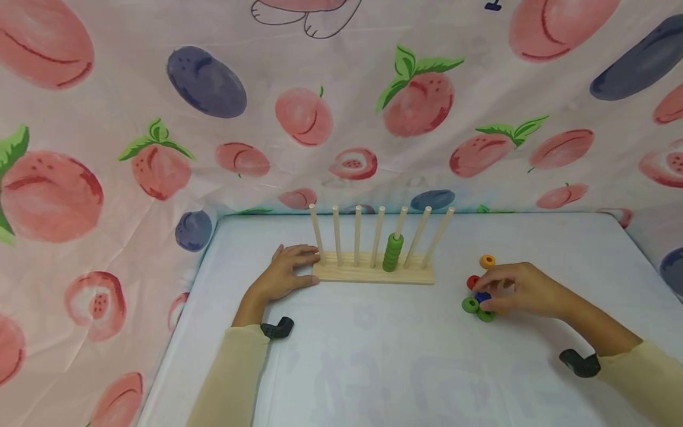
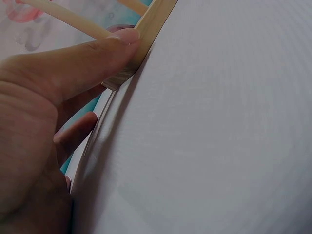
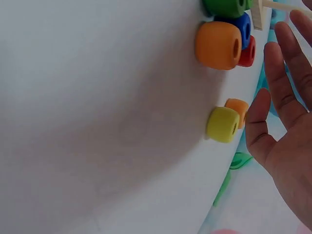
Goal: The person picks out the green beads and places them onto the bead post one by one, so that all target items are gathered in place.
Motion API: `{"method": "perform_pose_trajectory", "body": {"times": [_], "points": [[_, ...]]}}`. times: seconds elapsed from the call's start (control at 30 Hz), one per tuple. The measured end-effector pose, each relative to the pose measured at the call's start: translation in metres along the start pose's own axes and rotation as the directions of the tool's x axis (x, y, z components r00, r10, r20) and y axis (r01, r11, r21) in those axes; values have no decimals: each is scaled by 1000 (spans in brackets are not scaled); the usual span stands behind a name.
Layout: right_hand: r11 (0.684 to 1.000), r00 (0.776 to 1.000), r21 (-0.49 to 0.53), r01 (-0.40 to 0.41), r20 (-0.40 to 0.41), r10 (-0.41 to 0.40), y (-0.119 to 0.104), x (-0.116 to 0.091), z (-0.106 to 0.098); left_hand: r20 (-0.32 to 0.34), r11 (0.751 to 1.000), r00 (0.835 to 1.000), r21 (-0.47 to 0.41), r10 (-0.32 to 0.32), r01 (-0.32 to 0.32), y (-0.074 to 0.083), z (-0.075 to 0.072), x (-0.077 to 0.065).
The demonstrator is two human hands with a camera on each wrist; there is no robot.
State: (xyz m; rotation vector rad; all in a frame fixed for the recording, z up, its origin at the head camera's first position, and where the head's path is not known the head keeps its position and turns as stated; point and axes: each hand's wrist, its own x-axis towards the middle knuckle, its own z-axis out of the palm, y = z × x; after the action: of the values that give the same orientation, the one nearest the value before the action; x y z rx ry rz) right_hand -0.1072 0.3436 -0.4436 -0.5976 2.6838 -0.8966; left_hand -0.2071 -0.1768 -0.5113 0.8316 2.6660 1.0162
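My left hand (image 1: 288, 271) grips the left end of a wooden peg stand (image 1: 373, 274), thumb at its front edge and fingers behind. Several green beads (image 1: 392, 253) are stacked on one upright peg; the other pegs are bare. At the right, my right hand (image 1: 520, 289) hovers over loose beads with its fingers loosely bent and spread. Close to its fingertips lie a blue bead (image 1: 482, 296), a red bead (image 1: 472, 281) and a green bead (image 1: 470, 305). In the right wrist view, a yellow bead (image 3: 223, 125) and a large orange bead (image 3: 218, 45) show near the fingers.
A white-covered table (image 1: 363, 356) carries the stand and beads. Behind it hangs a fruit-printed cloth (image 1: 352, 118), which also runs along the left side. Another orange bead (image 1: 487, 261) lies farther back than the loose group.
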Motion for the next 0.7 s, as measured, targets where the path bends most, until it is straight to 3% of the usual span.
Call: {"method": "perform_pose_trajectory", "body": {"times": [0.7], "points": [[1000, 996, 30, 7, 85, -10, 13, -13, 5, 4, 1000, 1000, 8, -2, 2, 1, -1, -1]]}}
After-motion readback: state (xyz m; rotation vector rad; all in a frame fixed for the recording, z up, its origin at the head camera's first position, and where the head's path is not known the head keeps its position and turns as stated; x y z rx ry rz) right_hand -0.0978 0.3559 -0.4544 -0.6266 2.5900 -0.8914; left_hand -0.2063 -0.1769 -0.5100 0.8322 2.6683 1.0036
